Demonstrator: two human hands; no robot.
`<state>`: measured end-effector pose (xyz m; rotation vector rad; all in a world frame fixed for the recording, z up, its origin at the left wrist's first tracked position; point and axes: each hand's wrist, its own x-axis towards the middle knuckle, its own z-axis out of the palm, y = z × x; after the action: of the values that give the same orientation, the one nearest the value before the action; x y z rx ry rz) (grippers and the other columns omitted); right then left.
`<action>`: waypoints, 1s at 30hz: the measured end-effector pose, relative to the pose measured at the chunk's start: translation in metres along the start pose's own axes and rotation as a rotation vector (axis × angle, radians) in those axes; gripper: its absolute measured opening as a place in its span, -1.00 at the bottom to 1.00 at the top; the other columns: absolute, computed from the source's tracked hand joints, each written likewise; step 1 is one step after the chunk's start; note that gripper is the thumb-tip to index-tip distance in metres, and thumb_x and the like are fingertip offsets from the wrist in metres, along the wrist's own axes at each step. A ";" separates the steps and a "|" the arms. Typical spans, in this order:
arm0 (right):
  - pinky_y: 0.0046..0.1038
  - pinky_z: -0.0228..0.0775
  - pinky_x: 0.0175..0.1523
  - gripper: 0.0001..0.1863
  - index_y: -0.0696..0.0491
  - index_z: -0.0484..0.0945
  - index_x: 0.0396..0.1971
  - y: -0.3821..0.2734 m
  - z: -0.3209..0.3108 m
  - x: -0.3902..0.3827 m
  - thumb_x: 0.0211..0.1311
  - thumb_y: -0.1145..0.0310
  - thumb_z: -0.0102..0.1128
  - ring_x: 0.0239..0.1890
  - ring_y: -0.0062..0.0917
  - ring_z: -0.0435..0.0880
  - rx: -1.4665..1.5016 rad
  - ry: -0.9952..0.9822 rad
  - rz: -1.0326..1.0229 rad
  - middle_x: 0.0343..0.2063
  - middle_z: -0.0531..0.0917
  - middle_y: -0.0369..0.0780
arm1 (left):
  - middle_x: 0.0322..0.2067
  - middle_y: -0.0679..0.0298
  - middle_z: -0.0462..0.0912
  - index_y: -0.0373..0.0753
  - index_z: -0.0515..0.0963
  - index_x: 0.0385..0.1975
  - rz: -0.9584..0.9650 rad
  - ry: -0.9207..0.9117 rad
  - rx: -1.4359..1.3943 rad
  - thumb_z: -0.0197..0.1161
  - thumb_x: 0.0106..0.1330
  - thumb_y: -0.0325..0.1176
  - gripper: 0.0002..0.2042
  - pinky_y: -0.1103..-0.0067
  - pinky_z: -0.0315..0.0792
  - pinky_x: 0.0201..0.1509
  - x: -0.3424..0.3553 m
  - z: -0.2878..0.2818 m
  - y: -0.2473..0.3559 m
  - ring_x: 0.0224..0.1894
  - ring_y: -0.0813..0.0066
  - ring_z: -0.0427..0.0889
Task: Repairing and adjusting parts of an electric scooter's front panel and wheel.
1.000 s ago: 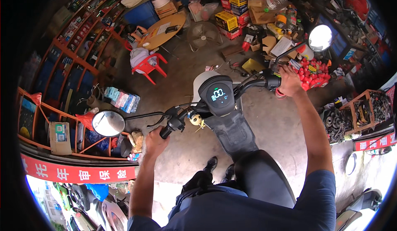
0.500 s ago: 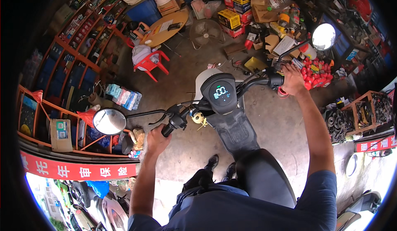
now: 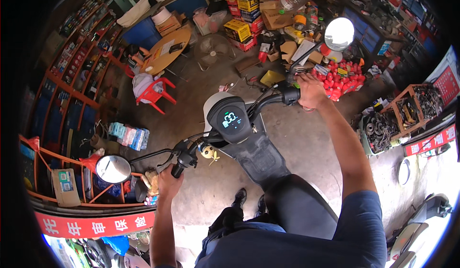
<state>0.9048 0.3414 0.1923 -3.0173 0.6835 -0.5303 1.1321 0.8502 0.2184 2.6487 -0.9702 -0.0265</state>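
Note:
I stand beside a scooter with a black seat [image 3: 299, 205], a ribbed dark footboard [image 3: 258, 157] and a lit display [image 3: 231, 120]. My left hand [image 3: 168, 184] is closed round the left handlebar grip [image 3: 178, 170], whose end sticks out past the fingers. The right handlebar grip [image 3: 290, 96] is held by my right hand [image 3: 311, 91], whose fingers curl over its outer end and are partly hidden. A yellow figure charm [image 3: 208, 152] hangs by the left controls [image 3: 186, 154]. Round mirrors rise on both sides, the left mirror [image 3: 113, 169] and the right mirror [image 3: 339, 34].
Orange shelving [image 3: 72, 93] lines the left side. A red plastic chair [image 3: 155, 95], a round wooden table [image 3: 167, 50] and a floor fan [image 3: 211, 52] stand ahead. Red bottles [image 3: 338, 81] are piled beyond my right hand. Metal parts [image 3: 381, 134] lie at the right.
Scooter, both hands and the room around them have all shifted left and slightly down in the picture, as my view turns. Both hands keep their hold on the grips.

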 end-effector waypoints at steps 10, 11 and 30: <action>-0.22 0.26 0.20 -0.49 0.16 0.46 -0.15 -0.003 0.004 -0.005 -0.24 0.33 0.19 0.08 -0.22 0.42 -0.111 0.008 0.058 -0.11 0.50 -0.08 | -0.48 0.01 0.61 -0.27 0.50 -0.42 -0.016 -0.028 0.054 0.33 0.01 -0.30 -0.77 0.25 0.47 -0.28 -0.003 -0.004 0.000 -0.34 -0.06 0.61; -0.23 0.27 0.20 -0.49 0.15 0.46 -0.14 -0.005 0.003 -0.004 -0.23 0.33 0.19 0.08 -0.23 0.42 -0.099 -0.006 0.063 -0.11 0.50 -0.08 | -0.48 0.01 0.61 -0.27 0.50 -0.43 -0.002 -0.020 0.046 0.33 0.01 -0.31 -0.78 0.25 0.47 -0.28 -0.003 -0.003 -0.002 -0.35 -0.06 0.61; -0.24 0.17 0.30 -0.46 0.12 0.47 -0.07 -0.001 0.004 -0.002 -0.21 0.34 0.19 0.15 -0.26 0.39 -0.005 -0.011 0.017 -0.01 0.49 -0.09 | -0.45 -0.01 0.63 -0.23 0.55 -0.36 -0.060 -0.054 0.087 0.32 -0.01 -0.26 -0.75 0.22 0.49 -0.23 -0.004 -0.005 0.001 -0.32 -0.06 0.62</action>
<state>0.9054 0.3431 0.1878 -3.0135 0.7103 -0.5114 1.1291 0.8541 0.2233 2.7697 -0.9280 -0.0722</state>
